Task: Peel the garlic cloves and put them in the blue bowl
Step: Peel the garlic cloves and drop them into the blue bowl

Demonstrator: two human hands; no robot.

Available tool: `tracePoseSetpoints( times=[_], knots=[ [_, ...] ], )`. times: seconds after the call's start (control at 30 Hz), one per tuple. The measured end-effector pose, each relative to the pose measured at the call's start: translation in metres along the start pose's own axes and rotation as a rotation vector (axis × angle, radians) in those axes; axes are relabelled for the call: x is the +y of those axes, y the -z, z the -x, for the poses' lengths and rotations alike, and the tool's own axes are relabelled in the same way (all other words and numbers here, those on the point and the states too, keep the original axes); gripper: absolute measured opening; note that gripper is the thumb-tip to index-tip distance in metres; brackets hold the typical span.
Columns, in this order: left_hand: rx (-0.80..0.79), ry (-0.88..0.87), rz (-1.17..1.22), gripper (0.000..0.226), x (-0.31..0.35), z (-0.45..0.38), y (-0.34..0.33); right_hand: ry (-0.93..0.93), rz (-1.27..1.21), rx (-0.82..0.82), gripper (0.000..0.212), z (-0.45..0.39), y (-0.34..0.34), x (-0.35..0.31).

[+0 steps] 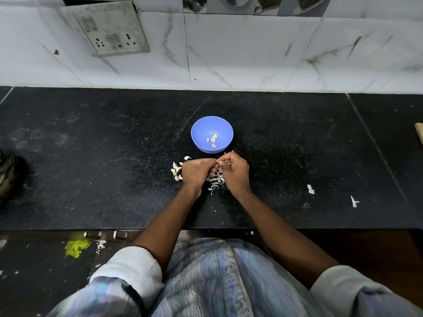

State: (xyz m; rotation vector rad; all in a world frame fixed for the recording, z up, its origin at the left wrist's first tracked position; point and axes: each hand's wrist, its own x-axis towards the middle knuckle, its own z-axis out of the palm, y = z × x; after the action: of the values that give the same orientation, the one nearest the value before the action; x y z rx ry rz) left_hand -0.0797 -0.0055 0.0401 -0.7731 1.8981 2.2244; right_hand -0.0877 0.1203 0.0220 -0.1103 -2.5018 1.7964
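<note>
Nearest the camera, a blue patterned shirt with rolled white cuffs fills the bottom, both forearms reaching out over a black speckled stone counter. Left hand and right hand meet with fingers curled, pinching between them something small, probably a garlic clove, though it is too hidden to be sure. Unpeeled garlic cloves lie just left of the left hand; papery peels litter the counter under the hands. Just beyond them sits the blue bowl, holding a few peeled cloves. Behind runs a white marble-veined tile wall with a grimy switch-and-socket plate.
</note>
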Motion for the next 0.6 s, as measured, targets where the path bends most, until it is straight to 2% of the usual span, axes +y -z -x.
tracePoseSetpoints(
  times=[0.23, 0.33, 0.47, 0.6],
  knots=[
    [0.052, -0.071, -0.058, 0.004, -0.002, 0.003, -0.005, -0.047, -0.036, 0.004, 0.025, -0.002, -0.002, 0.003],
    [0.055, -0.116, -0.095, 0.008, -0.007, 0.002, -0.006, -0.083, -0.113, 0.004, 0.027, -0.002, -0.002, 0.001],
    [0.038, -0.126, -0.07, 0.011, -0.013, 0.0, -0.007, -0.14, -0.229, -0.004, 0.014, -0.004, -0.002, 0.002],
    [-0.03, -0.062, 0.018, 0.015, -0.01, 0.001, -0.006, -0.163, -0.313, -0.018, 0.011, -0.005, 0.002, 0.003]
  ],
)
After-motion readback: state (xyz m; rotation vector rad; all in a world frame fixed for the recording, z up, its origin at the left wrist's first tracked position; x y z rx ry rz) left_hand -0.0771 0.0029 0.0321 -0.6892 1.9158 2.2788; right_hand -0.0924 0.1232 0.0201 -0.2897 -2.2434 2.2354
